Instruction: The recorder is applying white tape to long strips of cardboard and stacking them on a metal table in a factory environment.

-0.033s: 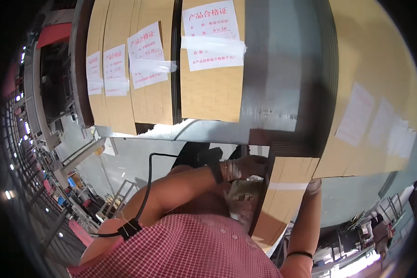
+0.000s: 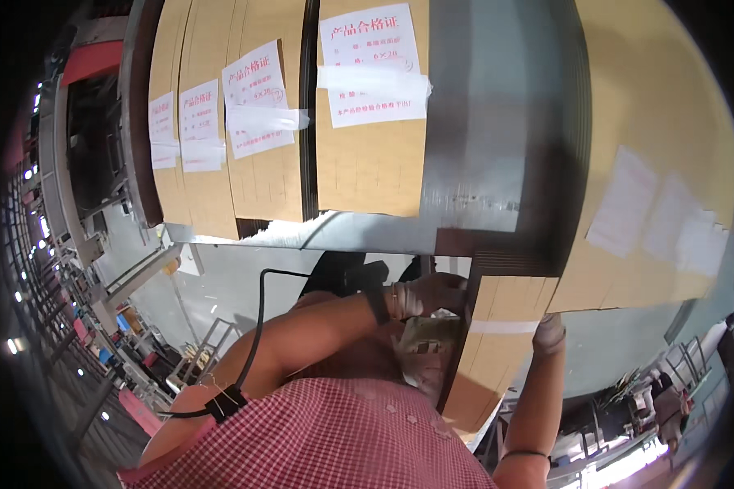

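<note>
A long tan cardboard bundle (image 2: pixel 504 367) with a white band around it tilts up from my body against the work table's front edge. Dark layered edges show at its far end. My left hand (image 2: pixel 439 293), with a whitish covering near the wrist, grips the bundle's left side; its fingers are in shadow and partly hidden. My right hand (image 2: pixel 550 332) presses on the right side, also in a whitish covering, its fingers mostly hidden behind the bundle. Beyond, several tan bundles (image 2: pixel 371 167) with taped white labels (image 2: pixel 375 65) lie on the grey metal table (image 2: pixel 473 163).
A larger tan stack (image 2: pixel 669 98) with white papers stands at the right, close to the held bundle. A black cable (image 2: pixel 261 318) runs along my left arm to a clip (image 2: pixel 226 401) on my sleeve. Metal frames and machinery (image 2: pixel 98 155) stand at the left.
The view has shifted very slightly. My right hand shows a little more beside the bundle; the bundle and my left hand stay nearly in place.
</note>
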Action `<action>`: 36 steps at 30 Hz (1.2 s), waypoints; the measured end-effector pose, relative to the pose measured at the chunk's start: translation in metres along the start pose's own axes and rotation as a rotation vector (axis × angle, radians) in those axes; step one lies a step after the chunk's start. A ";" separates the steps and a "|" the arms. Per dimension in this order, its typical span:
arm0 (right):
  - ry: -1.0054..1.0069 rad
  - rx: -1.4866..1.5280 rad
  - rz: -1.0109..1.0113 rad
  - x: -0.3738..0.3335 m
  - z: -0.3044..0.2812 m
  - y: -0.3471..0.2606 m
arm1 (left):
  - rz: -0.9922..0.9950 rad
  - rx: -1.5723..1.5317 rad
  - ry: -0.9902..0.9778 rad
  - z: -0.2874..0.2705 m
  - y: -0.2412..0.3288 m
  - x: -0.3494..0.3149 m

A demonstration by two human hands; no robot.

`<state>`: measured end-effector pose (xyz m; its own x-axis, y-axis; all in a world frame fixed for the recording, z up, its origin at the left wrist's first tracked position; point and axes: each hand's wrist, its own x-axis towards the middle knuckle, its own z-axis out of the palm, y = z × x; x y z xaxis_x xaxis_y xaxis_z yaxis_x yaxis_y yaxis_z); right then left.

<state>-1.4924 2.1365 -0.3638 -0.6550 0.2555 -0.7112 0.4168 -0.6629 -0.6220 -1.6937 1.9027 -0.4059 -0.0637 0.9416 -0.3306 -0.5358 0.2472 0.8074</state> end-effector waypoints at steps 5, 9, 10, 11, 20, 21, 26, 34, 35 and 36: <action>0.549 -0.912 -0.415 -0.079 0.167 -0.063 | -0.444 0.161 0.055 -0.007 0.063 0.000; 0.565 -1.428 -0.411 -0.067 0.200 -0.064 | -0.191 -0.522 0.220 -0.026 0.057 -0.039; 0.577 -1.413 -0.442 -0.064 0.203 -0.066 | -0.043 -0.351 0.277 -0.035 0.055 -0.055; 0.607 -1.393 -0.441 -0.065 0.201 -0.066 | -0.033 0.132 0.274 -0.020 0.124 -0.054; 0.352 -1.254 -0.672 -0.095 0.202 -0.137 | 0.191 0.696 0.267 0.049 0.181 -0.019; 0.172 -1.270 -0.732 -0.102 0.207 -0.150 | 0.086 0.770 0.215 0.055 0.182 -0.022; -0.114 -1.450 -0.403 -0.091 0.181 -0.182 | 0.038 0.797 0.313 0.049 0.160 -0.025; 0.374 -1.277 -0.234 -0.011 0.049 -0.038 | 0.162 0.758 0.543 0.070 0.153 -0.019; 0.425 -0.964 -0.237 -0.024 0.059 -0.056 | 0.140 0.588 0.639 0.073 0.148 -0.023; 0.450 -0.649 -0.226 -0.045 0.072 -0.070 | -0.097 0.284 0.548 0.071 0.127 -0.035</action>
<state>-1.5374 2.1206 -0.2643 -0.5086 0.6835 -0.5237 0.6772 -0.0580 -0.7335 -1.6997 1.9177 -0.2577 -0.4888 0.6765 -0.5508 -0.3209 0.4477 0.8346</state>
